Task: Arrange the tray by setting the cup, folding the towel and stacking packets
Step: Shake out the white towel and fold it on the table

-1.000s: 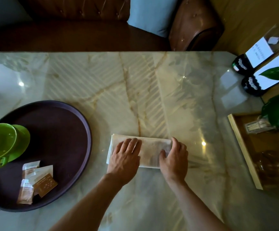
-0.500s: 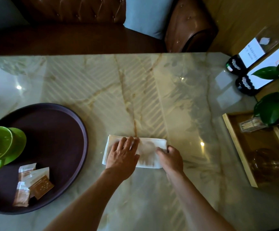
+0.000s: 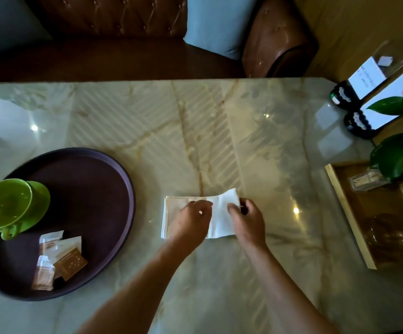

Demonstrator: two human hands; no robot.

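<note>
A cream towel, folded into a strip, lies on the marble table in front of me. My left hand rests on its left half, fingers curled, pressing it down. My right hand pinches the towel's right end, which is lifted off the table and curls up toward the left. At the left stands a round dark tray. On it a green cup sits on a green saucer, handle toward me, and several small packets lie overlapping in a loose pile near the tray's front.
A wooden tray with a glass jar and a small clear box sits at the right edge, under a green plant. Two black stands with white cards are at the far right corner. A brown sofa with a blue cushion runs behind the table.
My right hand has gripped the towel's right end and raised it, folding it leftward. My left hand has slid slightly and its fingers have curled. The view shifted a little.
</note>
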